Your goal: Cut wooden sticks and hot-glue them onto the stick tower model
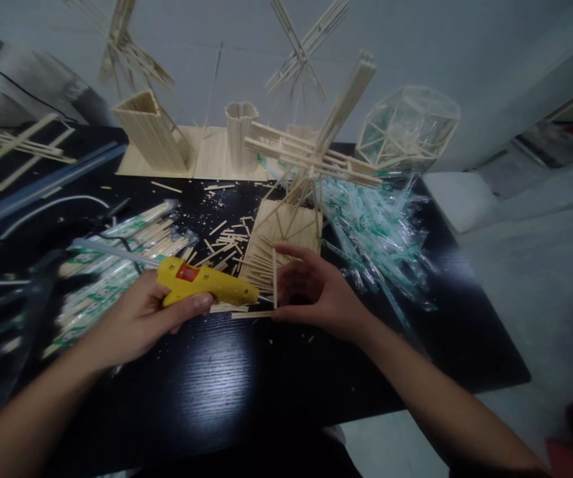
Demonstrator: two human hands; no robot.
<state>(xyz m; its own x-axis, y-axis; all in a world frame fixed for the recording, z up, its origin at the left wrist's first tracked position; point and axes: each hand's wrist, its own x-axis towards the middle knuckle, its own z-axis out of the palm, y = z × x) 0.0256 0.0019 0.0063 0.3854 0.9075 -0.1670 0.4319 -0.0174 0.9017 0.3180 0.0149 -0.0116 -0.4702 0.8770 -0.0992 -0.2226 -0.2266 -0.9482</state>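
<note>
My left hand (pixel 166 315) is wrapped round a yellow hot glue gun (pixel 206 284), with a pale glue stick (pixel 111 249) poking out of its back end. The gun's nozzle points right, at a short wooden stick (pixel 275 277). My right hand (pixel 323 295) pinches that stick upright at its two ends, between thumb and fingers. Just behind lies a flat wooden board (pixel 261 242) with a row of cut sticks on it and a windmill-like stick model (pixel 311 169) standing at its far part. Another thin stick (pixel 251 315) lies on the table below the nozzle.
Wrapped bundles of sticks (pixel 117 272) lie to the left, crumpled plastic wrappers (pixel 378 226) to the right. Cut stick pieces (pixel 229 239) are scattered in the middle. Stick towers (pixel 154 136) stand at the back of the black table (pixel 286 378). A white cable (pixel 42 212) curves at the left.
</note>
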